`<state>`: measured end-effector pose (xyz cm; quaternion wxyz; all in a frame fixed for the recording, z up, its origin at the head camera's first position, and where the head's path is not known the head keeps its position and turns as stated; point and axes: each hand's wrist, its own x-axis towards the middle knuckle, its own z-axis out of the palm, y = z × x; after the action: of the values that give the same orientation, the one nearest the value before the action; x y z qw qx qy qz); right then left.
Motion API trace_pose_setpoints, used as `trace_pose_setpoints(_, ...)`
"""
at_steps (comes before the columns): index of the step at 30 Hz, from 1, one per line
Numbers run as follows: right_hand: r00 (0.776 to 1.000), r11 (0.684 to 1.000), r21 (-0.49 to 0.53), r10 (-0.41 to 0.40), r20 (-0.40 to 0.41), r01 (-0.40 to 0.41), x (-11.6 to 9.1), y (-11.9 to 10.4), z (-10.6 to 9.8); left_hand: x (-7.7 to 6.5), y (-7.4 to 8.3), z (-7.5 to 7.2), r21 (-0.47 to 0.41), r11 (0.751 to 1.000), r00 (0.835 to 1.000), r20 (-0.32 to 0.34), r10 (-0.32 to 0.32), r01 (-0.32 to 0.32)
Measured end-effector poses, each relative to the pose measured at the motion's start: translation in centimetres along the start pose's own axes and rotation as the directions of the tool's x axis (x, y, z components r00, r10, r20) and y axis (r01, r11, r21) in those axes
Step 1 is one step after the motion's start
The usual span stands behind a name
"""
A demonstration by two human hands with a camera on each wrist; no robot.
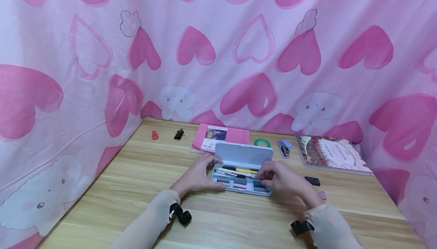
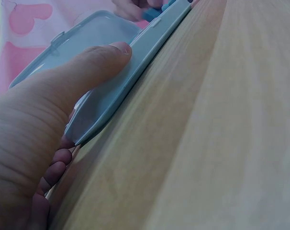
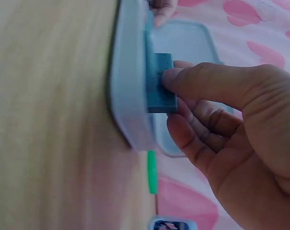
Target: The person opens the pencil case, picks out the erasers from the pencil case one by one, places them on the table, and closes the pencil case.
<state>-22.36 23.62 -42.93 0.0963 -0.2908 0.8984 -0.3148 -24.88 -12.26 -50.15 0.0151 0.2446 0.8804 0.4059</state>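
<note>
A light blue-grey pencil case stands with its lid raised at the middle of the table, pens lying in its rear part. My left hand grips the left end, its thumb along the front wall and the other fingers round the far side. At the right end, my right hand pinches a small dark teal rectangular block between thumb and fingers. The block's lower part is hidden behind the case wall in the right wrist view; its exact kind does not show.
Behind the case lie a pink booklet, a green tape roll and a stapler. A black binder clip and a small red object sit back left. Right are a picture-covered book and a black piece.
</note>
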Motion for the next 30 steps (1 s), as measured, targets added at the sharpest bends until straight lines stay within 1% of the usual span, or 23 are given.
trace_pose_setpoints(3, 0.997, 0.999, -0.006, -0.042, -0.066, 0.042, -0.5, 0.0, -0.9, 0.0, -0.1, 0.1, 0.003, 1.0, 1.0, -0.001, 0.0, 0.0)
trace_pose_setpoints(5, 0.99, 0.997, -0.02, -0.075, -0.118, 0.073, -0.9, 0.1, -1.6, 0.0, -0.1, 0.1, 0.001, 1.0, 1.0, -0.002, 0.001, -0.001)
trace_pose_setpoints(7, 0.98, 0.995, -0.051, -0.093, -0.174, 0.085, -1.4, 0.2, -2.4, 0.0, -0.2, 0.1, 0.003, 1.0, 1.0, -0.003, 0.001, -0.001)
trace_pose_setpoints(9, 0.97, 0.995, -0.075, -0.088, -0.226, 0.072, -2.0, 0.3, -3.3, 0.1, -0.2, 0.2, 0.001, 1.0, 1.0, -0.002, -0.003, 0.003)
trace_pose_setpoints(13, 0.945, 0.992, -0.124, -0.04, -0.326, -0.001, -3.4, 1.1, -4.8, 0.0, -0.1, 0.1, 0.001, 1.0, 1.0, 0.0, -0.006, 0.006)
trace_pose_setpoints(17, 0.917, 0.989, -0.142, -0.027, -0.397, -0.033, -4.2, 2.5, -5.2, -0.1, -0.2, 0.0, -0.007, 1.0, 1.0, -0.006, 0.014, -0.014)
trace_pose_setpoints(20, 0.911, 0.988, -0.147, -0.014, -0.413, -0.052, -4.5, 3.8, -4.8, -0.1, -0.3, -0.1, -0.011, 1.0, 1.0, -0.005, 0.018, -0.018)
trace_pose_setpoints(22, 0.914, 0.985, -0.15, 0.022, -0.404, -0.091, -4.6, 4.6, -4.4, -0.1, -0.4, -0.1, -0.007, 1.0, 1.0, -0.003, 0.013, -0.013)
trace_pose_setpoints(26, 0.932, 0.971, -0.185, 0.077, -0.354, -0.15, -4.6, 6.0, -3.5, 0.0, -0.5, 0.0, -0.005, 1.0, 1.0, -0.002, 0.005, -0.005)
trace_pose_setpoints(30, 0.952, 0.968, -0.184, 0.114, -0.285, -0.171, -4.4, 6.7, -3.1, 0.1, -0.4, 0.1, 0.002, 1.0, 1.0, 0.0, 0.001, -0.001)
